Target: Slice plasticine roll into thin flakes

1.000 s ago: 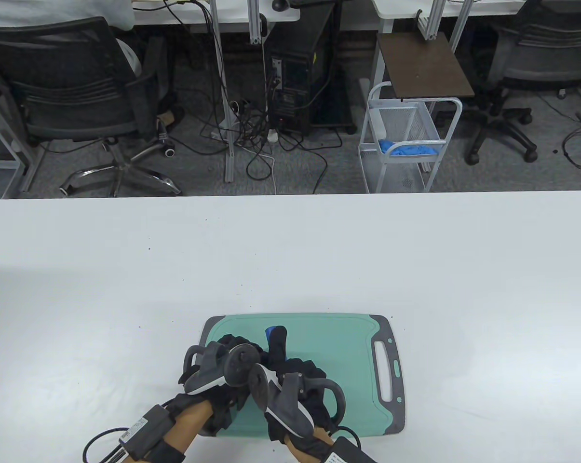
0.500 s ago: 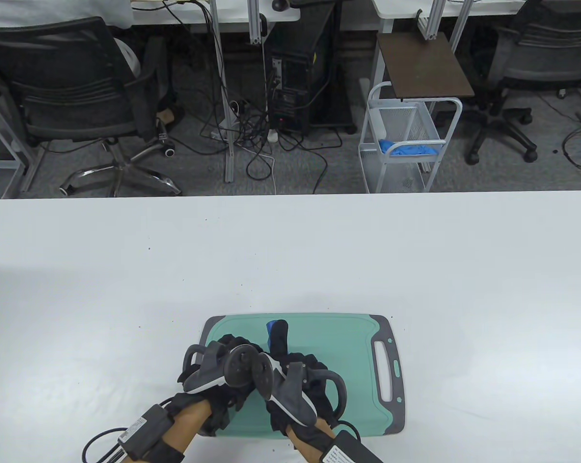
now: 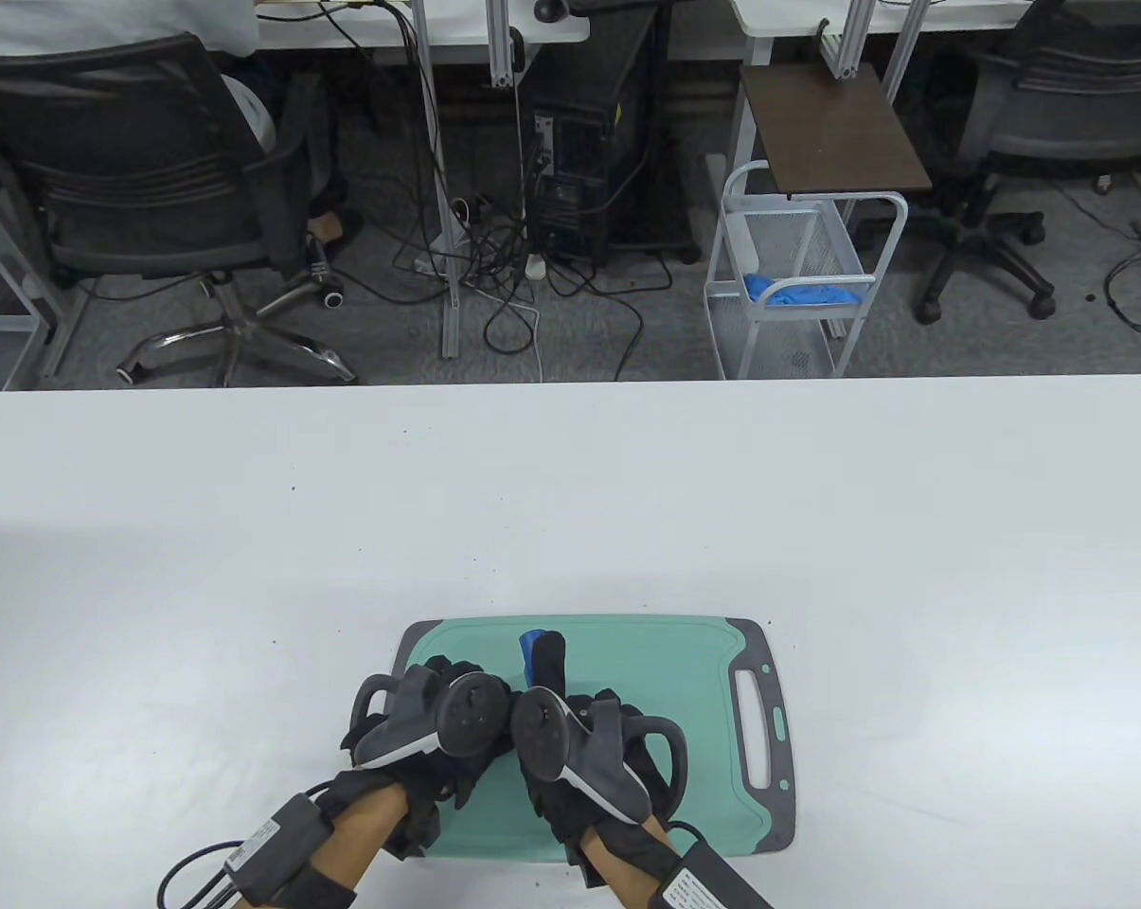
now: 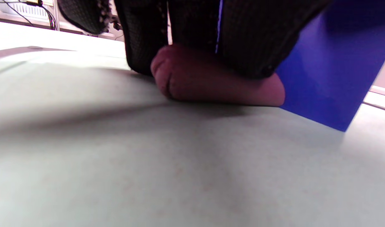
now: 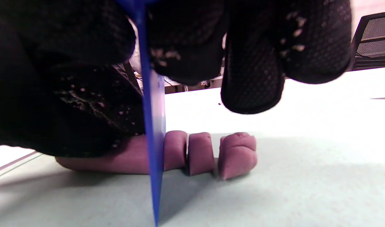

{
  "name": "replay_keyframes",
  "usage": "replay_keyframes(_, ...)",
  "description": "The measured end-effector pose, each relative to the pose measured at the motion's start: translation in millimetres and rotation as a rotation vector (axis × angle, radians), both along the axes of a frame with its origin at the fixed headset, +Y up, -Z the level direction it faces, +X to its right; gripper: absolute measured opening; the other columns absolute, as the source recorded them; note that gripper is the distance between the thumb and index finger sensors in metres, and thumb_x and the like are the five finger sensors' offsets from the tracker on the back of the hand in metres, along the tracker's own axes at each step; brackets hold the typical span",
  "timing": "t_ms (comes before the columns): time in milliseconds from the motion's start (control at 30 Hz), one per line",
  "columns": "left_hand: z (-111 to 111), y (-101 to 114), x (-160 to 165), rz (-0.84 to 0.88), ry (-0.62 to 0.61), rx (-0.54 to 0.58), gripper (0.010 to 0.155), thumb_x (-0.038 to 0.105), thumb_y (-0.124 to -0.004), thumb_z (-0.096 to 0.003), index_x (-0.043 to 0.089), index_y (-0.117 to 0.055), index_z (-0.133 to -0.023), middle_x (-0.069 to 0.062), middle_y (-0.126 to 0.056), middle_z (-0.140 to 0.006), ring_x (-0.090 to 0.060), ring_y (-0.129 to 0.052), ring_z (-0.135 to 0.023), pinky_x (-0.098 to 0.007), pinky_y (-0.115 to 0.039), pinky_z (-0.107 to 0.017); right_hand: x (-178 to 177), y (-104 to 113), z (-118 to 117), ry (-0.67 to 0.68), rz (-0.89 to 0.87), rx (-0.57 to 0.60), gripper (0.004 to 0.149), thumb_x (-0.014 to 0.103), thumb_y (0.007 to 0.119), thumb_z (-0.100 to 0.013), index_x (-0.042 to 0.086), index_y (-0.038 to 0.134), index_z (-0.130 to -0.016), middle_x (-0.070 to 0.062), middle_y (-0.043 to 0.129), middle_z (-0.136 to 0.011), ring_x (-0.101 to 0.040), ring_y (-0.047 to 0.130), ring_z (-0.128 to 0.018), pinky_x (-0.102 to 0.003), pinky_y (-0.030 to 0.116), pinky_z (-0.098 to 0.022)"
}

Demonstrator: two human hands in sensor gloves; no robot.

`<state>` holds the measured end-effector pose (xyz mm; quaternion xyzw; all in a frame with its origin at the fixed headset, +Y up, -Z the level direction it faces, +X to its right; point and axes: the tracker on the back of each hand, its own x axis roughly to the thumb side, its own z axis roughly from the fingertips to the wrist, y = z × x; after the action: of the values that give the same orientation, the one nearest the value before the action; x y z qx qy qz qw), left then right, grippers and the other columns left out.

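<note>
Right wrist view shows right hand (image 5: 186,47) gripping the blue blade (image 5: 153,132) mid-cut while left hand (image 4: 192,31) pins the plasticine roll (image 5: 129,157); tilting risks thick flakes.

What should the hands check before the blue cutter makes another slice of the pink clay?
1. Thin blue plastic blade stands upright with its edge down on the board: ok.
2. Right hand grips the blade from above: ok.
3. Left hand holds the pinkish-brown plasticine roll down: ok, its gloved fingers rest on top.
4. Left fingers kept clear of the blade: cannot tell, they sit close beside it.
5. Cut pieces thin like flakes: not ok, the three look chunky.
6. Teal plastic cutting board lies flat on the white table: ok.
</note>
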<state>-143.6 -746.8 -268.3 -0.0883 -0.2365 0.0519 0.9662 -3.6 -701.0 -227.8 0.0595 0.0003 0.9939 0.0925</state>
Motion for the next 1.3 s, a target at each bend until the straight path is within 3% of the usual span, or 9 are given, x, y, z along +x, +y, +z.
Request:
replay_keyframes(400,-0.1,0.2,-2.2,-0.005,0.008,0.019,0.056,0.049,-0.090,-0.0332,0.039,-0.081,-0.088,0.011,-0.095,-0.090,-0.030,-0.089,-0.093,-0.060,-0.065,-0.074,1.9,2.4,5.3,-0.021,-0.011,0.060,0.083,0.041,0.082,-0.040,0.016,0.034,-0.103,-0.006,0.095,-0.035,-0.038,0.100,-0.051,-0.057,0.083,-0.040)
replay_keyframes(667,-0.6,-0.3,-4.0,0.007,0.020,0.018,0.051,0.049,-0.090,-0.0330,0.037,-0.086,-0.083,0.010,-0.096,-0.088,-0.030,-0.090,-0.092,-0.060,-0.065,-0.074,5.6,15.5,13.7,-0.042,-0.043,0.089,0.083,0.042,0.082,-0.041,0.015,0.034,-0.103,-0.006,0.096,-0.035,-0.038,0.101,-0.050,-0.057,0.083,-0.039)
replay_keyframes(1300,-1.5,0.4,-5.4,0.023,0.039,0.045,0.048,0.050,-0.093,-0.0308,0.036,-0.091,-0.077,0.010,-0.100,-0.083,-0.030,-0.093,-0.089,-0.059,-0.067,-0.073,3.8,14.8,18.9,-0.029,-0.043,-0.020,0.083,0.041,0.082,-0.041,0.014,0.033,-0.103,-0.006,0.096,-0.036,-0.038,0.101,-0.050,-0.057,0.083,-0.039)
